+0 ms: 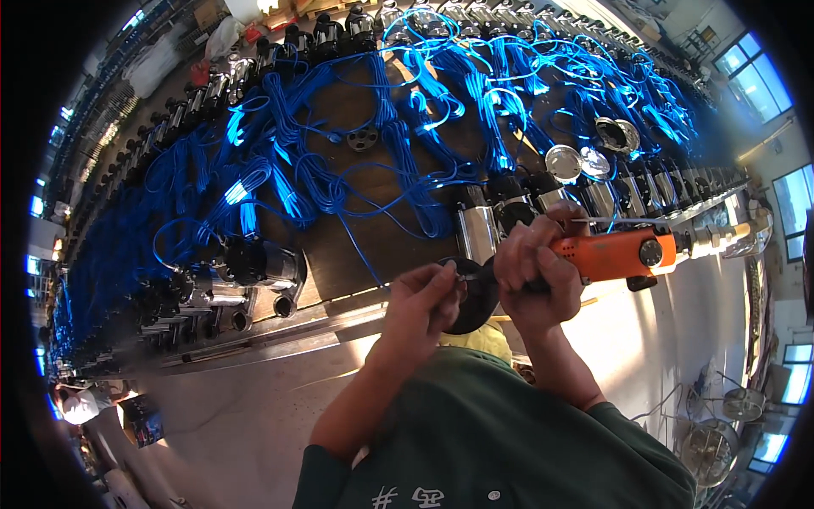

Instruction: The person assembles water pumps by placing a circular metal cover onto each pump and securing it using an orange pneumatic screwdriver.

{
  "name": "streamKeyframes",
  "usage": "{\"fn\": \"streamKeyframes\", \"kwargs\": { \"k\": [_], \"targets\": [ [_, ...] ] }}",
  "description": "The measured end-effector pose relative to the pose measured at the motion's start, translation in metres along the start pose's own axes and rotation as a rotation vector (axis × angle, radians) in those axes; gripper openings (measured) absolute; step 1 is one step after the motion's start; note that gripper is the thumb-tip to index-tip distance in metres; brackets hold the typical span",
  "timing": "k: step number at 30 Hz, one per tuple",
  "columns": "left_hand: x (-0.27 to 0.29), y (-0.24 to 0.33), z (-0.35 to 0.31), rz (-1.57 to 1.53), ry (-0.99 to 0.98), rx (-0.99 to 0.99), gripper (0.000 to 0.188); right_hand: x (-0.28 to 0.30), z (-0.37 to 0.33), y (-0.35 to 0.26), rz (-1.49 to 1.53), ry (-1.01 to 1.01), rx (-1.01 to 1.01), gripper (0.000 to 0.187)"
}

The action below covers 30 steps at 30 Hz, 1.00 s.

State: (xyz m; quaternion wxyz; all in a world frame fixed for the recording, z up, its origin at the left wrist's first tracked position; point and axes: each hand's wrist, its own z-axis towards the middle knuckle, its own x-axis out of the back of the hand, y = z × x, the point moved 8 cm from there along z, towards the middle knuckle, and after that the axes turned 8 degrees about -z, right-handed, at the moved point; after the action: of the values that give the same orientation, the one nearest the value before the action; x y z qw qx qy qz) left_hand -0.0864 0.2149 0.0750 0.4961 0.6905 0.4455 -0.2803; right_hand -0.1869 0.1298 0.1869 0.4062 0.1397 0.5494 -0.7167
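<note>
My right hand [538, 267] is wrapped round an orange power driver [615, 253] that lies almost level, its tip toward the left. A thin metal strip [623, 220] runs along the tool's upper side, by my fingers. At the tip, my left hand [422, 307] is closed in a pinch; what its fingertips hold is too small to make out. Under both hands is a round black part [475, 307], partly covered by them. Just beyond stands a pump-like unit [477, 225] with a shiny metal cylinder, in a row of similar ones.
Bundled blue cables [407, 165] spread over the brown bench [352, 246]. Round metal caps [563, 164] lie to the right, and a holed disc [362, 139] lies among cables. More black and silver units [254, 267] line the left edge. A metal fitting [708, 240] joins the driver's rear.
</note>
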Motion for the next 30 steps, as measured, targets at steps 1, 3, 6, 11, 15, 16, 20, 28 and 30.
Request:
{"fn": "streamKeyframes", "kwargs": {
  "k": [1,3,6,11,15,16,20,28,30],
  "targets": [
    [0.001,0.011,0.006,0.158,0.005,-0.093,0.023,0.0,0.004,0.001,-0.02,-0.015,0.005,0.039],
    [-0.003,0.022,0.016,0.31,-0.027,-0.105,0.023,0.001,0.012,0.002,-0.04,-0.024,0.034,0.039],
    [-0.004,0.038,0.031,0.616,-0.121,-0.211,0.026,0.006,0.016,0.007,-0.09,-0.013,0.057,0.038],
    [-0.007,0.043,0.057,1.148,-0.265,-0.462,0.037,0.024,0.015,0.029,-0.514,0.006,-0.01,0.038],
    [0.002,0.036,0.065,1.377,-0.208,-0.449,0.043,0.036,0.011,0.048,-0.679,-0.043,-0.051,0.039],
    [0.006,0.034,0.065,1.394,-0.203,-0.438,0.043,0.037,0.01,0.052,-0.691,-0.054,-0.068,0.038],
    [0.015,0.039,0.046,1.346,-0.211,-0.632,0.035,0.035,0.008,0.062,-0.729,-0.075,-0.161,0.034],
    [0.039,0.015,-0.027,1.439,0.07,-0.703,0.116,0.04,0.002,0.074,-0.915,-0.235,-0.083,0.031],
    [0.035,0.012,-0.025,1.492,0.064,-0.715,0.115,0.038,-0.001,0.076,-0.906,-0.249,-0.081,0.031]
  ]
}}
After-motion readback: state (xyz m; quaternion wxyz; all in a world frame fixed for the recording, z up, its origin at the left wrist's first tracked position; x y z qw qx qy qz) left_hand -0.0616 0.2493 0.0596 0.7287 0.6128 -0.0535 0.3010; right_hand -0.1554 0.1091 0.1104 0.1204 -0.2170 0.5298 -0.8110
